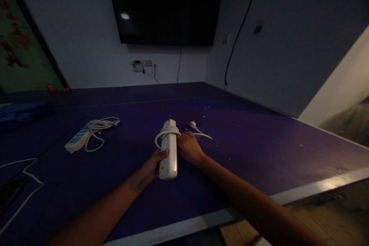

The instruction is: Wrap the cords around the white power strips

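Observation:
A white power strip (168, 161) is held up over the purple table, its cord (169, 130) wound round the far end. My left hand (152, 164) grips the strip's near part, thumb on the socket face. Just right of the strip, my right hand (189, 147) is closed on the cord beside the wound loops. From that hand the loose end of the cord runs right and bends back to a white plug (193, 125) on the table. The fingertips of my right hand are partly hidden.
Another power strip (78, 138), white and blue with a bundled cord, lies at left. A white cable (33, 177) and a dark flat object (11, 191) are at the left edge. Blue cloth (25, 111) lies farther back. The table's pale edge (201, 221) runs along the front.

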A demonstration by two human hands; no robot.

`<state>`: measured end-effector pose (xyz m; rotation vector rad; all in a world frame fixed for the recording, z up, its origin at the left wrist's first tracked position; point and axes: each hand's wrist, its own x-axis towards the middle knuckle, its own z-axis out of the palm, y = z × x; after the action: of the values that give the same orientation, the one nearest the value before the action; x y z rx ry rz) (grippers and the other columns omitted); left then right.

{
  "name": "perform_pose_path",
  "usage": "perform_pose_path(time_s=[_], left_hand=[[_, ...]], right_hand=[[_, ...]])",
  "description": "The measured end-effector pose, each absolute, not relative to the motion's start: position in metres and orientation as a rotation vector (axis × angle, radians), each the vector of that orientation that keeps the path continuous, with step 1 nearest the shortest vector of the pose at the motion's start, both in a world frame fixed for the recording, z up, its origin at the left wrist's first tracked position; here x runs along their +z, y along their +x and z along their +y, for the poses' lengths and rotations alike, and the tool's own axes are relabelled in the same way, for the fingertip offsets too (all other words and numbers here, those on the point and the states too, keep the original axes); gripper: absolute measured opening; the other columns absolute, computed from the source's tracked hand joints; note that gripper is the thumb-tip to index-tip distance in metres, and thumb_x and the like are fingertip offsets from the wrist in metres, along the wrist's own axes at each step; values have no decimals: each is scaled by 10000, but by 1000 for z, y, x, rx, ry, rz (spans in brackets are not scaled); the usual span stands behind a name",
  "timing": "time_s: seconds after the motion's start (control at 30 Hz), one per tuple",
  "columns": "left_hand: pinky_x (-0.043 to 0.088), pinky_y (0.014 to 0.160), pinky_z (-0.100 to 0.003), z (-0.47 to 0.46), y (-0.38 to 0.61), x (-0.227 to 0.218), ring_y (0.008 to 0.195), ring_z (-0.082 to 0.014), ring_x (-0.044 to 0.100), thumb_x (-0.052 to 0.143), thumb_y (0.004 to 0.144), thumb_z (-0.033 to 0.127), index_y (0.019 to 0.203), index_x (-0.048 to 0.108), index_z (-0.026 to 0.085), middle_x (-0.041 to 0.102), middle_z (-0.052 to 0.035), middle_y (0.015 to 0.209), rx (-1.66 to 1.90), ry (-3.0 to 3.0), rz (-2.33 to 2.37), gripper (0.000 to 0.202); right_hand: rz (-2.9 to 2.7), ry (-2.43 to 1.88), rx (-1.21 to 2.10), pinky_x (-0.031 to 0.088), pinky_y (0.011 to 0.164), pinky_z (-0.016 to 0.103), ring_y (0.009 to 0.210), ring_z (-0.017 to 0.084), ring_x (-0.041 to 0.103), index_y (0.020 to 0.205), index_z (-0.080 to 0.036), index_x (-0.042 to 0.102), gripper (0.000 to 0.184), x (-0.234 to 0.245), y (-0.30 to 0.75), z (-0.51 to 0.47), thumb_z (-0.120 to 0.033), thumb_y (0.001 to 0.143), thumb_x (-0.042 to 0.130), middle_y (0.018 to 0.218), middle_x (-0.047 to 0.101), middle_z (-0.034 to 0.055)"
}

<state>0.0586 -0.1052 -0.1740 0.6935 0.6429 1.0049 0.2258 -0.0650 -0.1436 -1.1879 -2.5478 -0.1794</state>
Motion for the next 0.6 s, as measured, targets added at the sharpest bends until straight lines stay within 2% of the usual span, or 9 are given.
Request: perform_pose_path(time_s=[0.23,0.33,0.4,0.5,0.6], left_hand=[[433,549,-266,-104,59,-171,574,-151,580,783,615,497,936,610,143,615,-30,675,1018,774,569,508],[450,541,-280,-104,59,-168,578,-159,598,738,651,543,947,588,141,628,-45,745,1008,790,555,522],[474,575,-296,-104,59,-165,614,-169,619,740,678,483,988,568,143,637,-55,805,998,791,560,491],[502,634,-322,-107,59,-161,647,-169,632,724,714,310,1071,536,149,645,-58,852,978,787,590,434],[518,706,-362,-110,59,-157,725,-198,654,658,715,200,1164,502,133,662,-103,972,960,782,595,480]], right_hand=[[-2500,-1236,-331,274,850,396,925,250,536,872,-161,681,186,-134,234,-69,-177,864,495,931,673,106],[-2482,-1251,-354,269,843,401,933,261,530,889,-156,674,185,-132,240,-66,-205,880,496,937,665,105],[-2467,-1246,-366,264,847,406,941,267,524,928,-158,667,197,-132,244,-64,-233,896,488,947,659,108],[-2469,-1204,-373,255,865,409,949,269,515,1003,-169,653,216,-131,247,-63,-264,912,482,956,651,110],[-2458,-1193,-377,248,874,404,953,263,508,986,-177,655,203,-131,248,-63,-240,917,475,935,640,100]])
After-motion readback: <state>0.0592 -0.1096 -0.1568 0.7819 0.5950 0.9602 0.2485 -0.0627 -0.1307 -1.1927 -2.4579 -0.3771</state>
